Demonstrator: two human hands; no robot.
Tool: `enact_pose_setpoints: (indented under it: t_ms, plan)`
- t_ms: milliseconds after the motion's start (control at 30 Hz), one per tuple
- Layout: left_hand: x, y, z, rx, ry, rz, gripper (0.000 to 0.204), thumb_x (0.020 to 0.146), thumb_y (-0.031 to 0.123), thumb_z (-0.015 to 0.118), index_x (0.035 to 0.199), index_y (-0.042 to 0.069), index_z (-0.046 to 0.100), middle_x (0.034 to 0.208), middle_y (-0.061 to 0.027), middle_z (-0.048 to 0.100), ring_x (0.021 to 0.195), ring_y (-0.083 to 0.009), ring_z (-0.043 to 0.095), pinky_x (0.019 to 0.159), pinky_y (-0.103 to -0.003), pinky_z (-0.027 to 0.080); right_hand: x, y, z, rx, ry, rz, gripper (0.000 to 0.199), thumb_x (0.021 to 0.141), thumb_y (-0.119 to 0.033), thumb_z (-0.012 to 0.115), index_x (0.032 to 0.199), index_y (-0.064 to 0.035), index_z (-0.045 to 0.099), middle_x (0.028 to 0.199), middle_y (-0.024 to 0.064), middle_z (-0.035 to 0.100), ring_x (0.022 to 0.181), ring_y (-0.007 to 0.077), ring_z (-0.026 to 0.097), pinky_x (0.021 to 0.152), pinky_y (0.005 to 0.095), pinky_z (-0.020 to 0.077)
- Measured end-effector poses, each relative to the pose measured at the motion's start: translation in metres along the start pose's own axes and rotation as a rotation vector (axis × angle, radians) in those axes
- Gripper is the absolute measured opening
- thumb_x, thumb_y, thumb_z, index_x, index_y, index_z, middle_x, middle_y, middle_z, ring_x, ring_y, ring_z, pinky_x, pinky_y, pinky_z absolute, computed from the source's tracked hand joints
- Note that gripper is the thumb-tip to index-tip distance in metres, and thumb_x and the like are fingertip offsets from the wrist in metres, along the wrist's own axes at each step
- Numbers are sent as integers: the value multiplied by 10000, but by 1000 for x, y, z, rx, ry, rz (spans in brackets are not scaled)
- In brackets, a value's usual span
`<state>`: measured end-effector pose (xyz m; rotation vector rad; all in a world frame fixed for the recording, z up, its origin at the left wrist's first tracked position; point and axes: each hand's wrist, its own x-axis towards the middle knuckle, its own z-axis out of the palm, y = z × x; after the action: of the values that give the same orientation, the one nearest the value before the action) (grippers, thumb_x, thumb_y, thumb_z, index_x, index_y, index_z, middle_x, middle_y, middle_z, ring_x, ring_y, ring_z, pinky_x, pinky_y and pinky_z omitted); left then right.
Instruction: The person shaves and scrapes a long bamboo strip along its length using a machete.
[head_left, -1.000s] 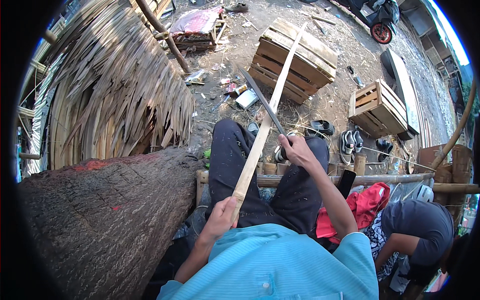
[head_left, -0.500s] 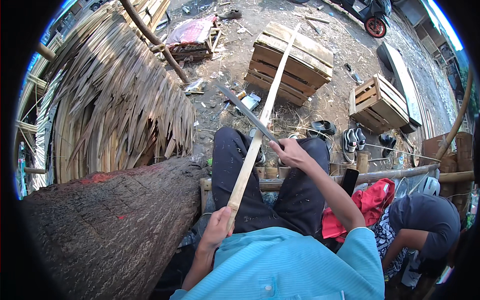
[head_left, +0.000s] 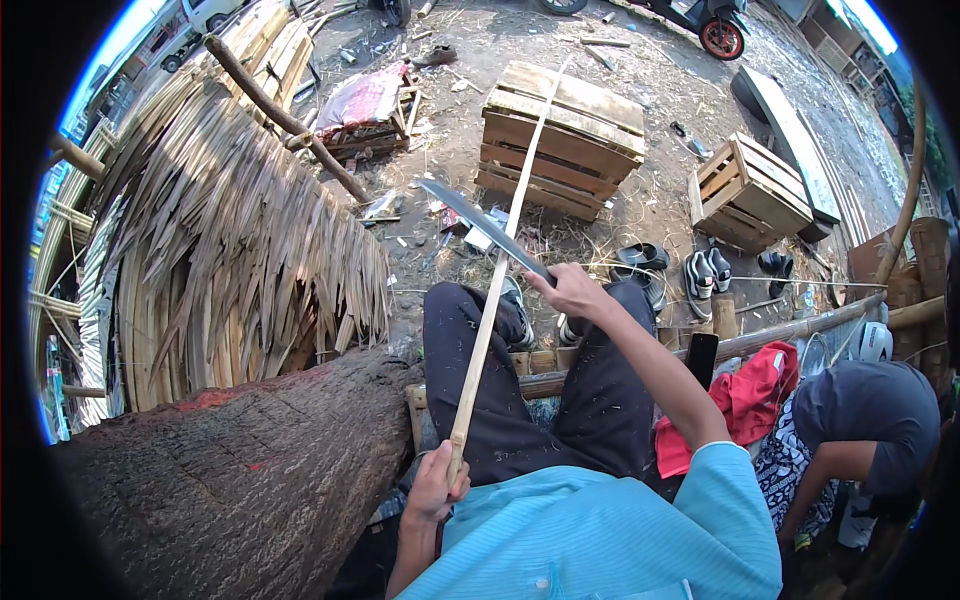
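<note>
A long pale bamboo strip runs from my lap out over the ground toward a wooden pallet. My left hand grips its near end close to my body. My right hand is closed on the handle of a long knife, whose blade lies across the strip and points up and to the left. My legs in dark trousers are stretched out under the strip.
A thick tree trunk lies at my left, with a thatch of dry leaves behind it. Wooden pallets and a crate stand ahead, shoes beside them. Another person crouches at my right near a red cloth.
The knife blade has slid farther out along the strip, away from me, as my right arm has stretched forward. My left hand has kept its grip on the near end.
</note>
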<state>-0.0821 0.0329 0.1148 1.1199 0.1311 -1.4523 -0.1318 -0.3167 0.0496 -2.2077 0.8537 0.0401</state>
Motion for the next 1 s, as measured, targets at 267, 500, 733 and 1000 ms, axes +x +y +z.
enact_pose_setpoints:
  t_ms: [267,500,733,1000]
  plan:
    - [8,2,-7,144,26,11,377,984,359,313,758,84,436,463,-3,386,361,-69,340,353,-212,270,-31,-25,3,-130,-234,-187,695,810,-647,431,808,15,645,745,228,616,744,387,609,695,454,482]
    - [-10,-3,-18,150,70,4,347,980,355,330,785,84,424,470,-21,385,354,-81,314,353,-229,268,15,12,0,-168,-85,-283,669,808,-645,437,781,-13,655,693,192,621,693,362,617,657,431,495]
    - [-8,-3,-14,-22,-43,-75,396,975,389,311,777,69,435,464,-9,366,370,-91,303,385,-232,275,71,39,-33,277,0,334,742,827,-662,408,696,41,605,593,135,576,521,203,599,551,344,486]
    - [4,9,-19,-77,-176,-209,488,967,458,225,801,52,439,470,3,352,367,-88,273,382,-220,256,-14,-3,5,-105,-259,-89,757,781,-702,429,872,14,655,771,222,627,776,355,627,716,426,493]
